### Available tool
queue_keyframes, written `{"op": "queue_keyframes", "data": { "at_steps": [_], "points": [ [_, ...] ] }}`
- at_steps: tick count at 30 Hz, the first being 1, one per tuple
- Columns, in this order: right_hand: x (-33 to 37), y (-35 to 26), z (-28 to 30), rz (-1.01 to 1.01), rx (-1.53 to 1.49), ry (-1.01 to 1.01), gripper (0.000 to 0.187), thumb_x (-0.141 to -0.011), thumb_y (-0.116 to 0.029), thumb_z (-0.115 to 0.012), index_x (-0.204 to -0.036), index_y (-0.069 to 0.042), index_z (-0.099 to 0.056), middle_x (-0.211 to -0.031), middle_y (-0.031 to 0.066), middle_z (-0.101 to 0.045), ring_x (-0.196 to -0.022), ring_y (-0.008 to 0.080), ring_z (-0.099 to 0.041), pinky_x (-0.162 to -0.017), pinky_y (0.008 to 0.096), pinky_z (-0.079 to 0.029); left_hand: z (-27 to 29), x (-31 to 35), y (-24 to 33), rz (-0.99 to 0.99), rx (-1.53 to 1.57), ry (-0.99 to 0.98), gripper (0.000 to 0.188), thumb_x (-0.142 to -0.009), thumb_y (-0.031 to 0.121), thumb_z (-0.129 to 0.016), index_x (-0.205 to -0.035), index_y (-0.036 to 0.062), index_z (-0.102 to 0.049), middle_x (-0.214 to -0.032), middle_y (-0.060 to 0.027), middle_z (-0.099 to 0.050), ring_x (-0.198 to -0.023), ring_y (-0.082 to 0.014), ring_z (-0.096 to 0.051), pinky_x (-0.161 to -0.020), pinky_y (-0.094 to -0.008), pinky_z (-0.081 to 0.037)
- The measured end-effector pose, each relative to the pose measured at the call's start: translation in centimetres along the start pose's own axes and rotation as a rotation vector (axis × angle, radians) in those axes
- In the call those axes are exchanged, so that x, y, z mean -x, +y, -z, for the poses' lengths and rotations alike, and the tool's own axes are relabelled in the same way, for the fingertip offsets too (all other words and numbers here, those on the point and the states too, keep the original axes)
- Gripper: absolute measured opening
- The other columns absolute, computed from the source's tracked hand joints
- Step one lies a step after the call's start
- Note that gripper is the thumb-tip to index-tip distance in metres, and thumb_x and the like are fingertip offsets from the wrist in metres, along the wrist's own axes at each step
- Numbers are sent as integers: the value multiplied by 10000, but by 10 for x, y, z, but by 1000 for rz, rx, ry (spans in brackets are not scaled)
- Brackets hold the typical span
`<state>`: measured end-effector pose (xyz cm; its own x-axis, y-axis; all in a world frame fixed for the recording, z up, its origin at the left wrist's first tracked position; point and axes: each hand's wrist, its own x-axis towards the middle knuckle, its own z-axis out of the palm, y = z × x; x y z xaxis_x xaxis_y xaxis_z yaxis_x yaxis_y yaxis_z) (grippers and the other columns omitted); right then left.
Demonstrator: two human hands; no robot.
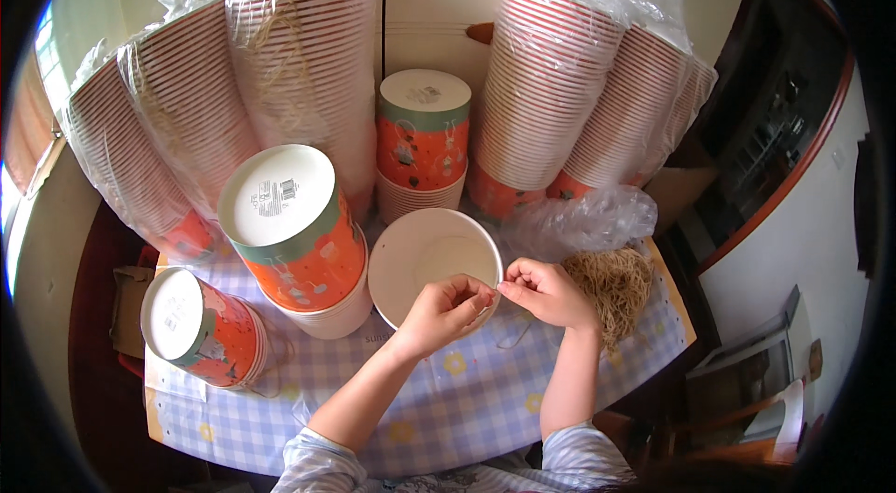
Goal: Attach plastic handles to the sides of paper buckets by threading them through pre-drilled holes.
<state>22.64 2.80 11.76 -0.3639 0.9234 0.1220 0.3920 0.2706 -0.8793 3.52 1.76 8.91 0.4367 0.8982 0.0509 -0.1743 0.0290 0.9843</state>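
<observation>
an open white tub (425, 255) sits on the checked tablecloth (373, 428), mouth up. at its five o'clock the left hand (446, 314), and at four the right hand (549, 295), have thumbs and fingers pinched together by the rim; i cannot tell what is between them. tan fibre strands (611, 295) lie at three o'clock, upturned orange tubs (303, 260) at nine, a bagged cup stack (546, 73) at one.
</observation>
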Motion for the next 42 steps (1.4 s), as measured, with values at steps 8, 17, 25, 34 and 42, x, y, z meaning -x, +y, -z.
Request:
{"op": "queue_keyframes", "data": {
  "at_steps": [8,17,25,34,42],
  "points": [
    [-3,-2,2,-206,306,-49,271,-833,-232,-527,-730,-6,-636,-610,137,-597,-542,182,-575,-547,321,-443,-1,11,14,-122,-162,47,127,-878,35,-512,-950,-23,-597,-852,-14,-595,-697,-44,-501,-620,-183,-431],
    [-1,-16,-13,-136,349,-401,234,-826,-207,-526,-755,-28,-658,-704,114,-655,-633,201,-637,-572,324,-475,-2,18,20,-205,-319,119,120,-856,-1,-520,-940,-21,-604,-826,-44,-623,-689,-68,-560,-601,-209,-464],
    [8,-9,-1,246,-162,-269,113,-804,-24,-550,-916,-22,-540,-723,-12,-545,-638,36,-477,-566,199,-406,-6,17,21,-266,-498,78,117,-781,20,-580,-890,-7,-615,-763,-109,-620,-664,-161,-609,-592,-282,-476],
    [8,-10,-7,259,-446,-217,120,-792,9,-518,-905,-22,-493,-776,-38,-480,-677,23,-435,-593,179,-373,-7,16,16,-275,-446,23,174,-746,79,-656,-891,-1,-601,-736,-78,-588,-607,-109,-547,-566,-250,-457],
    [12,-16,-11,347,-417,-166,114,-773,37,-479,-869,-23,-492,-783,4,-500,-689,54,-450,-612,201,-384,-7,17,29,-225,-502,80,178,-727,78,-688,-863,17,-589,-716,-46,-571,-601,-88,-535,-544,-231,-445]
  ]
}}
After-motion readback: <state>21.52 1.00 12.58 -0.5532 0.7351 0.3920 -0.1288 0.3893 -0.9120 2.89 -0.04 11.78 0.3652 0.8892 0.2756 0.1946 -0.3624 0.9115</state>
